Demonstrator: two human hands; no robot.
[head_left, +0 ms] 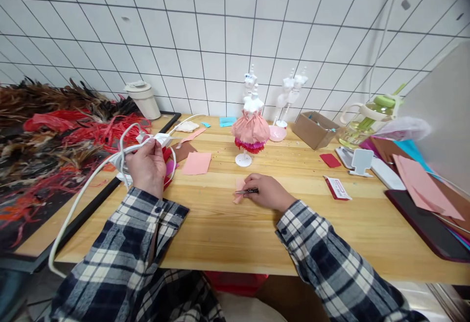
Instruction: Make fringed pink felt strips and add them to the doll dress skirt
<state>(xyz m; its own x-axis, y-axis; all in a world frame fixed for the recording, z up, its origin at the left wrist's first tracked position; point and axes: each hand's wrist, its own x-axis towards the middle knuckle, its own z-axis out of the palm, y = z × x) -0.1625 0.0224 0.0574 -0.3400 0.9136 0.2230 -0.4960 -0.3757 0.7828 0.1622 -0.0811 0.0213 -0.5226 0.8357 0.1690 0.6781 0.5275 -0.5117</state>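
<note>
Pink paper strip [240, 184] at right hand [270, 192]

Seen from a camera worn on the head, above the near edge of a wooden table [220, 243], the single, close view faces forward and down over the wearer's left hand [149, 168] and right hand [270, 191], reaching the far edge and the white tiled wall [207, 33] beyond.
</note>
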